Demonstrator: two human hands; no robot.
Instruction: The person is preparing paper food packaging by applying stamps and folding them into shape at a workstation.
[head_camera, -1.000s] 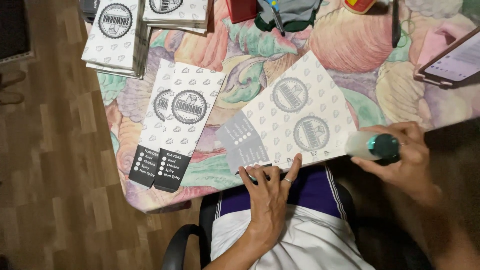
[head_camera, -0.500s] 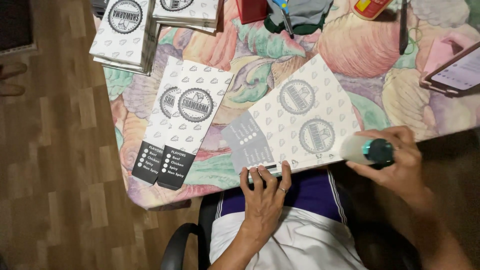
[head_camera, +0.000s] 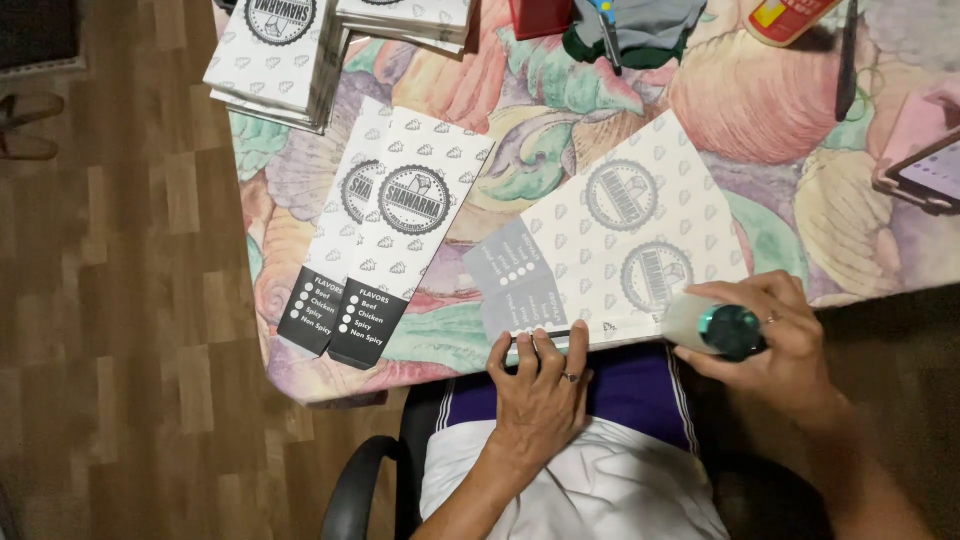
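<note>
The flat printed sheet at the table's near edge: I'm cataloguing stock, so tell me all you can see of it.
The flat printed sheet looks like white paper or card, patterned with small grey motifs, two round emblems and a grey panel. It lies unfolded and skewed on the flowered tablecloth. The left hand presses its near edge; the right hand holds a glue stick there.

Glue stick (head_camera: 715, 328) tip behind the right hand (head_camera: 785, 345).

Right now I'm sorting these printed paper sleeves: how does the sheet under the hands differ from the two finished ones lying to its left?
The sheet lies unfolded and wide; the two finished sleeves are narrow, folded strips. The sheet's grey panel is pale, while the sleeves' end panels are black. The left hand presses the sheet's near edge and the right hand holds a glue stick there; the sleeves lie untouched. Both carry round stamps on white patterned paper.
</note>
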